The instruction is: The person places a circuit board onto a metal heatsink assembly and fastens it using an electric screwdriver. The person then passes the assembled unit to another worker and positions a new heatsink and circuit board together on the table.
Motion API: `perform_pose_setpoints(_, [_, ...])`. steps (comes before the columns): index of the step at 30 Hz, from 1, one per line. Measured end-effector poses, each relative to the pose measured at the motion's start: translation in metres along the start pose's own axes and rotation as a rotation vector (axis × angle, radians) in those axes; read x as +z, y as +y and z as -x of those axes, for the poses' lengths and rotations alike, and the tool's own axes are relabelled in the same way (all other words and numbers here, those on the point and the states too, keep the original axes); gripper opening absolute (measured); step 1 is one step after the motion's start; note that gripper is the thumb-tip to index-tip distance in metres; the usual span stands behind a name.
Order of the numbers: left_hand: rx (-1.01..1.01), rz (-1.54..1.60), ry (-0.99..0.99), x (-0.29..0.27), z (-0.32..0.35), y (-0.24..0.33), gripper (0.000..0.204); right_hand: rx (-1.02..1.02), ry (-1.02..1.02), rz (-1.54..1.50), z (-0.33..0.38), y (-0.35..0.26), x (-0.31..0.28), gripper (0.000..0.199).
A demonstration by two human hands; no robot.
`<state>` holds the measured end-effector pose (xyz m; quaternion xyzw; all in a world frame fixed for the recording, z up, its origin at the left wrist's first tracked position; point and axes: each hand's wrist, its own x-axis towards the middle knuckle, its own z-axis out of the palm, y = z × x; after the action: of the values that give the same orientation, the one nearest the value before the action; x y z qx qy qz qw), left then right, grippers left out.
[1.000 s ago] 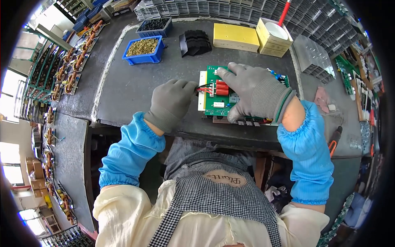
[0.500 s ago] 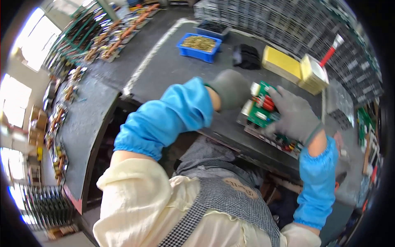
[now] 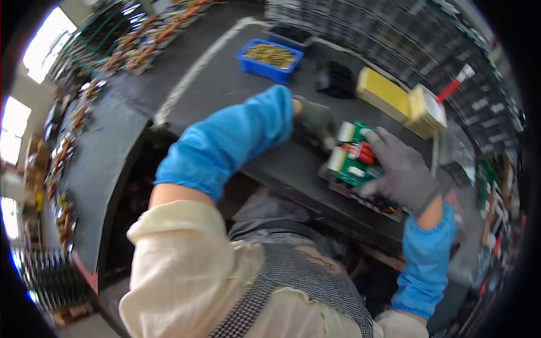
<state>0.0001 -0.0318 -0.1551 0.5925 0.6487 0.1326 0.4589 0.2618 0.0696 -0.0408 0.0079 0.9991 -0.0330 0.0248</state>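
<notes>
A green circuit board (image 3: pixel 350 176) with red coils and white parts lies near the front edge of the dark table. My right hand (image 3: pixel 403 172), in a grey glove, grips its right side, the thumb near the lower edge and the fingers toward the upper edge. Just left of the board is my left hand (image 3: pixel 316 121), also grey-gloved. Motion smears its fingers, which point down toward the board's left end; whether they hold anything is unclear. Beneath the board, partly hidden, more small electronic parts show along the table edge.
A blue bin (image 3: pixel 270 61) of brass-coloured pieces stands at the back, beside a dark bin (image 3: pixel 288 36). Right of these are a black bundle (image 3: pixel 335 80), yellow blocks (image 3: pixel 383 93) and a red-handled brush (image 3: pixel 451 87). Stacked grey crates (image 3: pixel 383 34) line the back.
My left hand has turned, and its fingers now point down beside the board. My right hand stays on the board. The whole view has shifted slightly.
</notes>
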Motion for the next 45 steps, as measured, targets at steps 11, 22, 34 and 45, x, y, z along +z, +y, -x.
perform_pose_setpoints(11, [0.094, 0.487, 0.504, 0.054, 0.027, -0.003, 0.036, 0.129, -0.130, 0.037, -0.001, -0.008, -0.008, 0.112])
perform_pose_setpoints(22, [-0.240, -0.001, 1.123, -0.060, 0.099, -0.045, 0.047, 0.067, -0.058, 0.008, 0.004, 0.000, -0.002, 0.118])
perform_pose_setpoints(34, [-0.430, -0.644, 0.748, -0.148, 0.063, -0.174, 0.036, 0.023, 0.018, -0.122, 0.008, -0.002, -0.005, 0.104])
perform_pose_setpoints(45, [-0.419, -0.655, 0.927, -0.132, 0.052, -0.144, 0.027, 0.068, -0.013, 0.102, 0.031, 0.006, -0.013, 0.112])
